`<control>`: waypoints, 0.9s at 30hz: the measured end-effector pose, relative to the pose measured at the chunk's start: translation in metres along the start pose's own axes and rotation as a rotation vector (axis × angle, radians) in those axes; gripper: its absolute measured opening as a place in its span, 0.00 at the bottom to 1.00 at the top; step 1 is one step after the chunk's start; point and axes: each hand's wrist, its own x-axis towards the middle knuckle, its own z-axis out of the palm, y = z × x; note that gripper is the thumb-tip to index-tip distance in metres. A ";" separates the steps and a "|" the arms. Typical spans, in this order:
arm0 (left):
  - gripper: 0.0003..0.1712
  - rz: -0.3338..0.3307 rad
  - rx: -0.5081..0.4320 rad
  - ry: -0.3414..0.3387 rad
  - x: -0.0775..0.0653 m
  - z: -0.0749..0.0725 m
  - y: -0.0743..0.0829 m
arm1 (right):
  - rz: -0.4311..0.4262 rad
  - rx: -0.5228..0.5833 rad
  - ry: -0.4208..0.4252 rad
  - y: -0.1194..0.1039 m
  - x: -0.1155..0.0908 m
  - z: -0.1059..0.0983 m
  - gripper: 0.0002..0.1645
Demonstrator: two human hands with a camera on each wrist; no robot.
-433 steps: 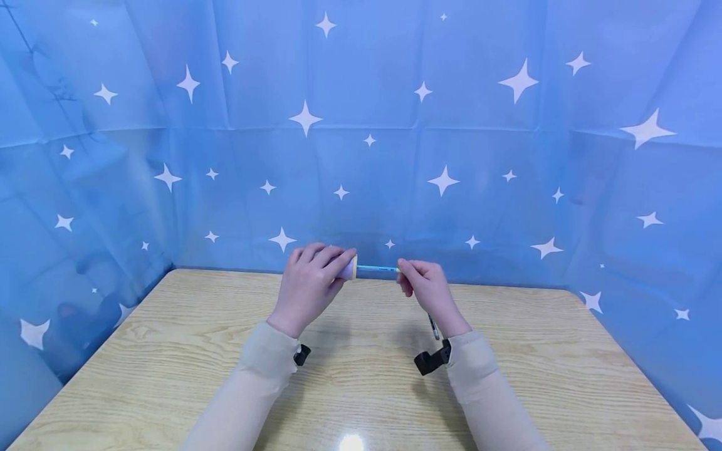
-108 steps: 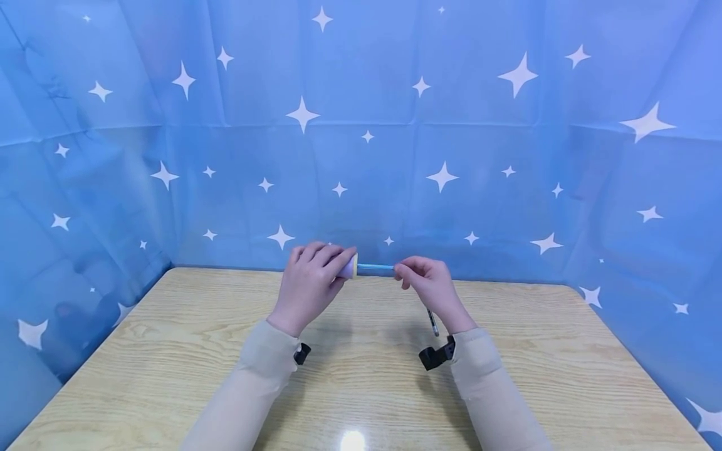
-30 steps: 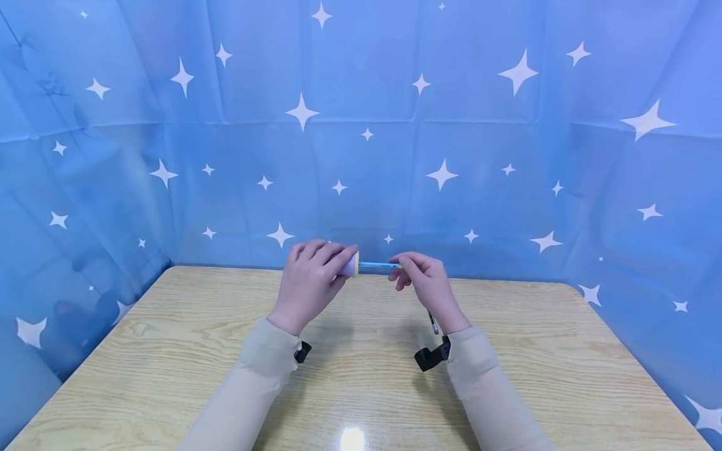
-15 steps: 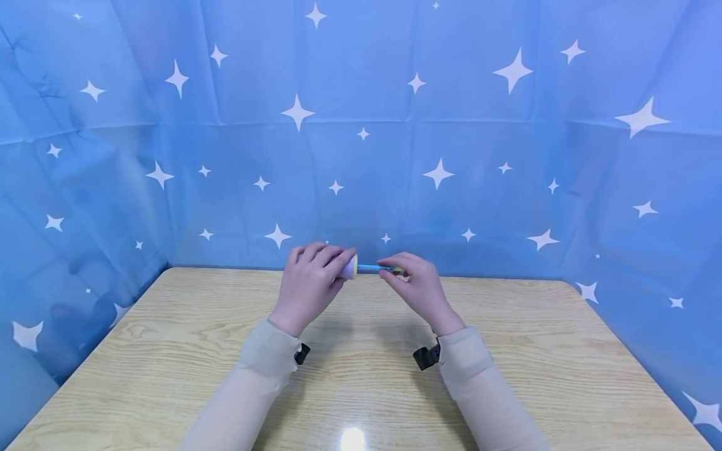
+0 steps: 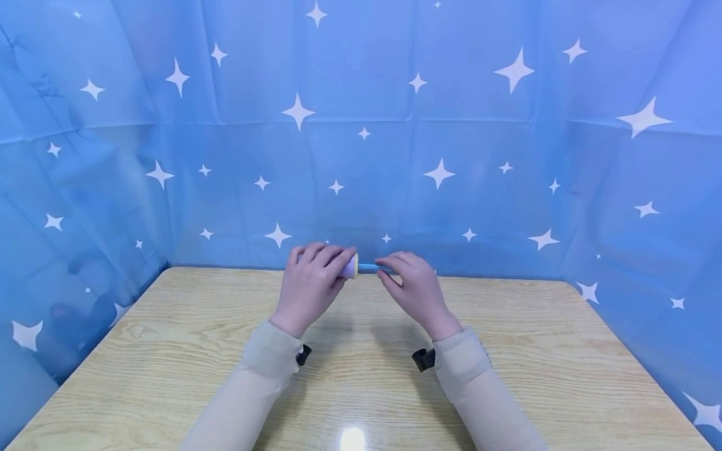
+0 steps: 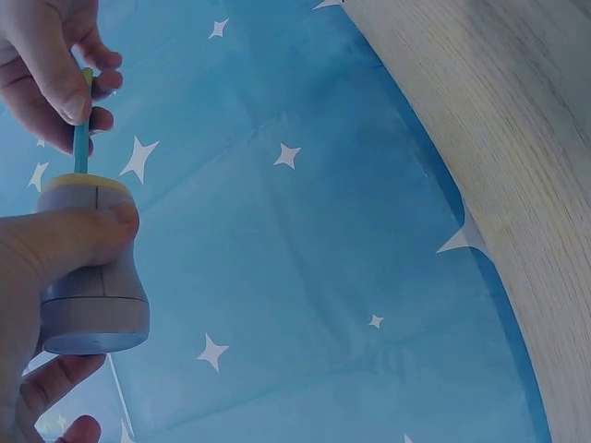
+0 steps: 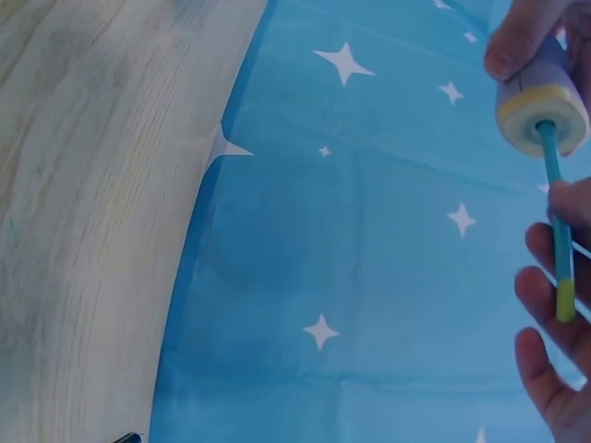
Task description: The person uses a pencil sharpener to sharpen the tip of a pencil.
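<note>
My left hand [image 5: 309, 280] grips a lavender pencil sharpener [image 6: 96, 277] with a pale yellow rim, thumb on its near side and fingers wrapped behind. The sharpener lies on its side, its hole facing right. A blue pencil [image 7: 558, 221] with a yellow-green end runs straight into that hole, which hides its tip. Between thumb and forefinger my right hand [image 5: 414, 285] pinches the pencil's shaft close to the sharpener, the other fingers loosely bent below. Both hands are held up over the far part of the wooden table [image 5: 361, 376].
A blue curtain [image 5: 361, 156] with white stars hangs behind the table and along both sides. The dark end of a slim stick-like thing [image 7: 129, 438] shows at the lower edge of the right wrist view. Black wrist cameras [image 5: 423, 359] sit at the cuffs.
My right hand has moved left along the pencil, nearer the sharpener, and now covers more of it. The slim dark thing by my right wrist has gone out of sight in the head view.
</note>
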 end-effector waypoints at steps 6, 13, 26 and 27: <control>0.28 0.002 -0.002 0.021 0.000 0.000 0.000 | -0.052 -0.062 0.056 -0.004 0.001 0.001 0.15; 0.28 -0.004 0.003 0.013 0.001 -0.002 0.001 | -0.084 -0.124 0.089 -0.006 0.002 0.002 0.15; 0.29 0.005 0.006 0.017 0.001 0.000 0.001 | -0.054 -0.148 0.083 -0.006 0.001 0.001 0.13; 0.29 0.005 0.004 0.018 0.001 0.000 0.001 | -0.052 -0.150 0.083 -0.006 0.001 0.001 0.13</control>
